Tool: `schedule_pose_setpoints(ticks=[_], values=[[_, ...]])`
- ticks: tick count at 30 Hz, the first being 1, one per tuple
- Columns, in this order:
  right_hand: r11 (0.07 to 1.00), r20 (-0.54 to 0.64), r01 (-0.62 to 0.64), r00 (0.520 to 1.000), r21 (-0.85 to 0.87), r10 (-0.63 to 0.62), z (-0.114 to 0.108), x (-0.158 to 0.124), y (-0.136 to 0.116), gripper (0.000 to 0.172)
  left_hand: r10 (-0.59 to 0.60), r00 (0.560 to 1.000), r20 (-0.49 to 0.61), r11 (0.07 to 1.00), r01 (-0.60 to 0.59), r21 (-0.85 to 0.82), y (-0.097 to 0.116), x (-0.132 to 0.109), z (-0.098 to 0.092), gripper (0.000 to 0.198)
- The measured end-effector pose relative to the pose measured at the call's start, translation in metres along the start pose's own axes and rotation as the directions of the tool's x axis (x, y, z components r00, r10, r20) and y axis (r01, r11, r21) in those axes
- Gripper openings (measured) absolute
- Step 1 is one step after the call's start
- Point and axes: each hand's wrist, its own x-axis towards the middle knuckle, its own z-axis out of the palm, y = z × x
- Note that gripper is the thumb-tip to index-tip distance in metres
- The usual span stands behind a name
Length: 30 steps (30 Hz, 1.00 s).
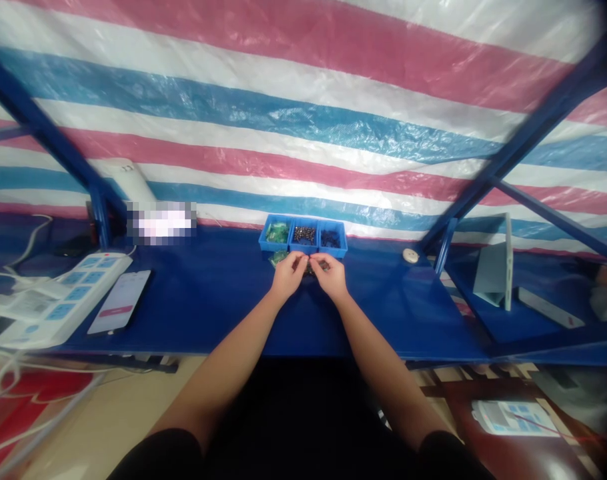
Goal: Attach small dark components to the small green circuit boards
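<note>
My left hand and my right hand meet over the blue table, fingertips pinched together and almost touching. Whatever small thing they grip is too small to make out. Just beyond them stands a row of three joined blue bins. Green pieces fill the left bin, small brass-coloured parts the middle one, and dark blue pieces the right one. A few more green pieces lie on the table by my left hand. Small dark and brassy bits show between and behind my fingers, partly hidden.
A phone and a white power strip with cables lie at the left. A round pale object sits to the right, near a blue frame post. Beyond it stands a tablet in a cover. Striped sheeting hangs behind.
</note>
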Motion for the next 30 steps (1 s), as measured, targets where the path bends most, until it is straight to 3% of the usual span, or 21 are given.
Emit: schedule_pose_setpoints(ticks=[30], values=[[1.000,-0.022,0.005,1.000,-0.025,-0.005,-0.0006,0.0009,0.0016,0.029,-0.009,1.000,-0.002,1.000,0.009,-0.002,-0.0018,0.0004,0.0013,0.026]])
